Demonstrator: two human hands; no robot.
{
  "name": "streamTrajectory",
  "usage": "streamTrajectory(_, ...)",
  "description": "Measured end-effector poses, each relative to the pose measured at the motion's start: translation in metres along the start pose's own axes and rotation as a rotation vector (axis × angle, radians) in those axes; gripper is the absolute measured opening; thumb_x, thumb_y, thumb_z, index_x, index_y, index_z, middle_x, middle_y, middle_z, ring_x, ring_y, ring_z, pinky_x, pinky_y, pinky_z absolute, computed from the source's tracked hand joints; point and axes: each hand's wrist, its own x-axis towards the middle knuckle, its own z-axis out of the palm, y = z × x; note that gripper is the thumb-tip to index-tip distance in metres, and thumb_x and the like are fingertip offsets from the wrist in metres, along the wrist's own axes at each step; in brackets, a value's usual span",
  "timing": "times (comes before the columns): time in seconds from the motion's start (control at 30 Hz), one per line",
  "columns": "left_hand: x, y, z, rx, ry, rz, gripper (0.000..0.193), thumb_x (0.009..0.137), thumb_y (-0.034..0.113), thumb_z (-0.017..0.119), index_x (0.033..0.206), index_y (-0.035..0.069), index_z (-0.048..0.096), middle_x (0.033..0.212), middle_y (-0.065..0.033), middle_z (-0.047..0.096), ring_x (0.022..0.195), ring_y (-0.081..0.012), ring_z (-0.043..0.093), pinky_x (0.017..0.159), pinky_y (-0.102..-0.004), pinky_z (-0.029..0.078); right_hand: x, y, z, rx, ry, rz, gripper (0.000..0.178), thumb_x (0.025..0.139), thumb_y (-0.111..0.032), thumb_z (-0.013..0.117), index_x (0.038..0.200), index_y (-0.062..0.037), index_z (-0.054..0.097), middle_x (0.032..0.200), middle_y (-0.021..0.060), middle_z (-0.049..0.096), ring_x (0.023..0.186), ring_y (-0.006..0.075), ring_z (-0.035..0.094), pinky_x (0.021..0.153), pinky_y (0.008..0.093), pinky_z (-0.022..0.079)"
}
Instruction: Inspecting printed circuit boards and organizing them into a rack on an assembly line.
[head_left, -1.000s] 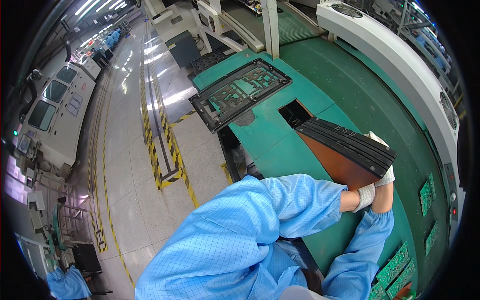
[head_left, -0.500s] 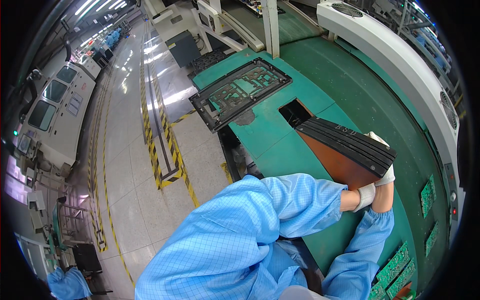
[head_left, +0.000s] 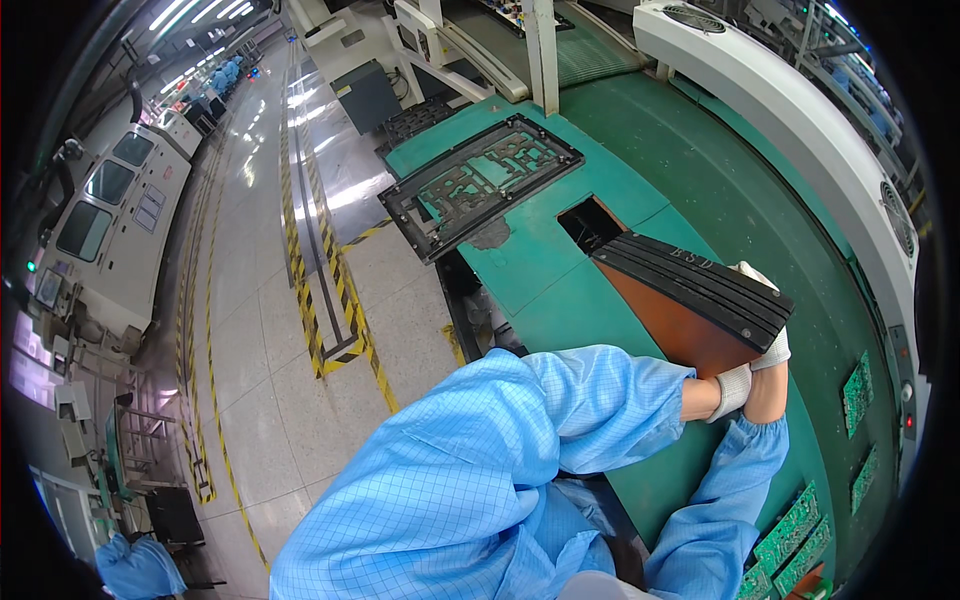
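Observation:
A brown case with a black ribbed top [head_left: 690, 300] is tilted over the green bench, its far end beside a rectangular opening [head_left: 590, 226]. My right hand [head_left: 778, 350], in a white glove, is against the near right end of the case. White fingertips curl at its far right edge. My left hand [head_left: 733, 388], also gloved, reaches in behind the lower brown side, crossing close to my right wrist. The case hides its fingers, so I cannot see how they are placed. Blue checked sleeves cover both arms.
A black frame fixture [head_left: 480, 185] with cut-outs lies on the far part of the green bench [head_left: 545, 310]. Green circuit boards [head_left: 790, 525] lie at the lower right. A curved white machine housing [head_left: 830, 110] runs along the right. Yellow-black tape [head_left: 345, 355] marks the floor.

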Motion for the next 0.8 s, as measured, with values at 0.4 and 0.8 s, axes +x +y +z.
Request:
streamTrajectory(0.4, 0.012, -0.004, 0.001, -0.036, -0.007, 0.002, 0.044, 0.112, 0.040, 0.035, 0.135, 0.008, 0.056, 0.132, -0.0051, 0.057, 0.124, -0.0161, 0.050, 0.106, -0.0281, 0.043, -0.001, -0.001, 0.001, 0.030, -0.018, -0.002, 0.030, 0.101, -0.027, 0.068, 0.104, 0.0024, 0.073, 0.090, 0.0056, 0.073, 0.077, 0.0126, 0.067, 0.071, 0.0261, 0.057)
streamTrajectory(0.8, 0.022, 0.005, 0.000, -0.071, -0.015, 0.001, 0.045, 0.112, 0.041, 0.036, 0.135, 0.008, 0.056, 0.133, -0.0051, 0.056, 0.125, -0.0161, 0.050, 0.107, -0.0281, 0.043, -0.004, -0.003, 0.002, 0.011, -0.024, -0.015, 0.030, 0.102, -0.027, 0.067, 0.104, 0.0020, 0.073, 0.090, 0.0056, 0.073, 0.077, 0.0122, 0.067, 0.069, 0.0265, 0.058)
